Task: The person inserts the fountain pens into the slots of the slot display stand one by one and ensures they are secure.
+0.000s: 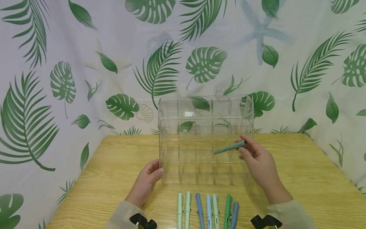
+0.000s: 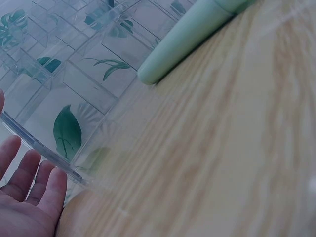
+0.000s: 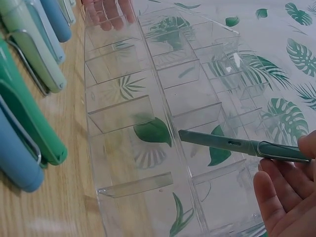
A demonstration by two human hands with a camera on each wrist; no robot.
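Note:
A clear acrylic organizer (image 1: 204, 162) with rows of compartments stands upright on the table. At its lower left edge my left hand (image 1: 145, 181) holds the side, thumb at the front and fingers reaching behind; those fingers (image 2: 34, 170) also show beside the side panel in the left wrist view. My right hand (image 1: 261, 162) pinches a dusty green pen (image 1: 230, 147) near its clip end, between thumb and fingers. The pen (image 3: 222, 142) lies nearly level, its free end pointing left and overlapping a middle compartment. The right palm is partly out of frame in the right wrist view.
Several capped pens lie in a row before the organizer, among them a pale green one (image 1: 187, 208), a light blue one (image 1: 209, 211), a bright green one (image 1: 227, 210) and a blue one (image 1: 234, 214). A leaf-patterned cloth (image 1: 85, 44) hangs behind the wooden table (image 1: 108, 171).

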